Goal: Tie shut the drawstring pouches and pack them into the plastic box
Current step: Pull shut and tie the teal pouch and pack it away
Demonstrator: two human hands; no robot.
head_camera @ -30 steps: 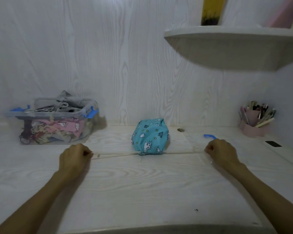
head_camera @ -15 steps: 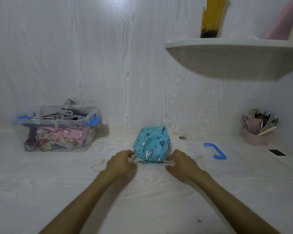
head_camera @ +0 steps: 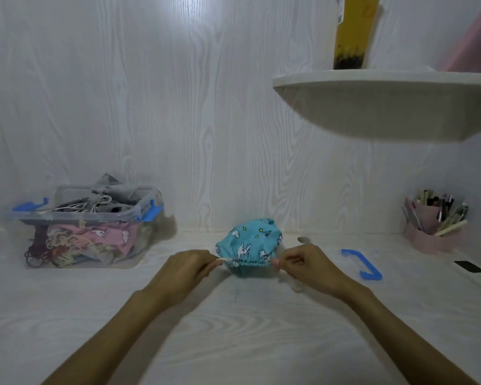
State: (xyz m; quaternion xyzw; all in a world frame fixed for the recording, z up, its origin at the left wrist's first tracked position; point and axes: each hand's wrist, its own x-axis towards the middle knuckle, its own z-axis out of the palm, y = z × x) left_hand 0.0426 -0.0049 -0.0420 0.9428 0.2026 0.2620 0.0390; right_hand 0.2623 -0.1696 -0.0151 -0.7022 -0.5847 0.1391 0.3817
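The blue pouch lies on the desk, well right of the plastic box. The left hand and right hand each pinch a cord end beside its gathered mouth. Cross the cords close to the gathers and knot snugly.

One turquoise drawstring pouch, one clear plastic box, two hands. One loose blue clip handle, one pink pen holder, one wall shelf.

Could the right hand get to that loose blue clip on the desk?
Probably yes: the blue clip lies just beside the right hand with bare desk between, though that hand is pinching the pouch's cord.
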